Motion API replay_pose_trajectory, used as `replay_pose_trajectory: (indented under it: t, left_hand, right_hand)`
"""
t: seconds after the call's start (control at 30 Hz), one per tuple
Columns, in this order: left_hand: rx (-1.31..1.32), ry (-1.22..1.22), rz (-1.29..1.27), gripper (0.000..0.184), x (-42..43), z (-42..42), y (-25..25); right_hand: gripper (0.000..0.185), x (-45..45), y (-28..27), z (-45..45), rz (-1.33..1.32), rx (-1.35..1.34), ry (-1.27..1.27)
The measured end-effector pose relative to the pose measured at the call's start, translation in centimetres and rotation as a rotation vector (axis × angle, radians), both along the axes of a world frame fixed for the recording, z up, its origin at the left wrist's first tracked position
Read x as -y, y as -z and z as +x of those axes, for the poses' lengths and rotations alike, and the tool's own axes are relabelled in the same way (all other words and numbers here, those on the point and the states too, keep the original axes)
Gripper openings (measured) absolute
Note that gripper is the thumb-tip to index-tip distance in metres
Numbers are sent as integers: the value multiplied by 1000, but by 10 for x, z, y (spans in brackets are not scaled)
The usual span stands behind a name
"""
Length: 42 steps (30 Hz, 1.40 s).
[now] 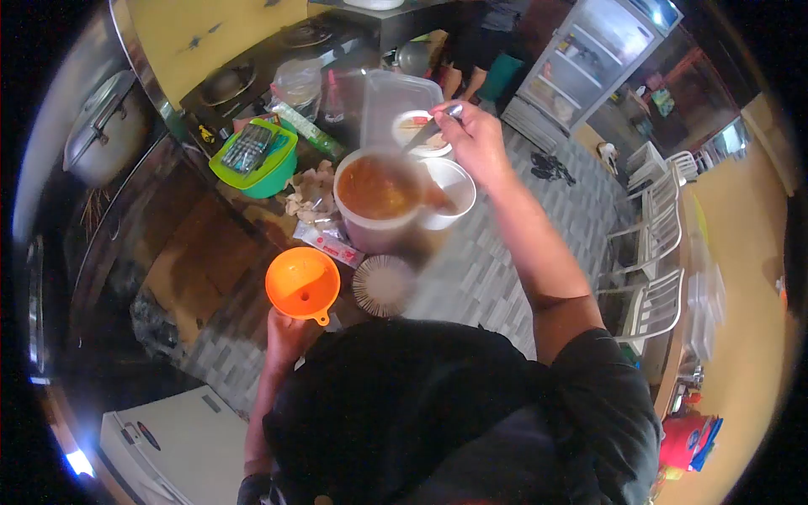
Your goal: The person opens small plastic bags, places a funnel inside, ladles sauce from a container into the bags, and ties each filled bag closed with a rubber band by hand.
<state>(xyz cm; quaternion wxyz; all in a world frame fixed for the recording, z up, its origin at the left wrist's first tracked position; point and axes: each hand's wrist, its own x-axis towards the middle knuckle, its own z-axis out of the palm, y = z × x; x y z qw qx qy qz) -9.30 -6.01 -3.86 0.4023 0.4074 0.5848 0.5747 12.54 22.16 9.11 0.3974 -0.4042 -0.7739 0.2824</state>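
My left hand [288, 333] is closed beneath an orange funnel [296, 282], gripping it near its lower part. What sits under the funnel is mostly hidden. My right hand [475, 143] is wrapped around the handle of a metal ladle [426, 135], which slants down toward a white bucket [377, 231]. Reddish-brown sauce [370, 187] fills much of the bucket, and the ladle's lower end is blurred there. Right beside the bucket stands a white tub [459, 187] with brown smears inside. Behind it is a round white container [433, 145] with a label.
A green basin [265, 172] holding a dark packaged item stands at the left. Crumpled paper [311, 195], a red-and-white packet [332, 246] and a round ridged stack [383, 286] lie near the bucket. White chairs [656, 303] line the right. Another person [480, 50] stands at the back.
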Motion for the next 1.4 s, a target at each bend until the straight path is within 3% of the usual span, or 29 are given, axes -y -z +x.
replay_pose_trajectory:
  t: [0.07,0.2,0.27,0.37,0.47,0.9,0.97,1.1,1.3,1.4]
  left_hand:
    - [81,-10,-6,22,-3,6,-14]
    - [179,25,-19,22,-8,7,-20]
    - [181,69,-2,21,-10,6,-17]
    - [-1,150,19,21,-19,-6,5]
    - [-38,141,5,20,-24,-5,-3]
    - [92,145,-25,20,-42,-11,31]
    - [-194,164,-35,20,-49,-9,26]
    - [-222,268,62,18,-72,-14,44]
    - [-94,271,99,15,-99,6,22]
    - [114,309,113,17,-116,11,23]
  right_hand:
    - [15,8,-11,4,243,32,-6]
    - [15,16,-23,6,283,-33,18]
    - [15,14,-20,6,230,-182,70]
    - [16,4,-1,5,82,-148,175]
    - [16,5,12,4,-1,-236,172]
    - [14,3,31,22,-179,-315,245]
    - [14,-1,27,29,-296,-414,292]
    - [14,-7,25,42,-350,-534,297]
    - [17,-1,-3,51,-417,-651,234]
    - [17,1,-21,53,-389,-647,277]
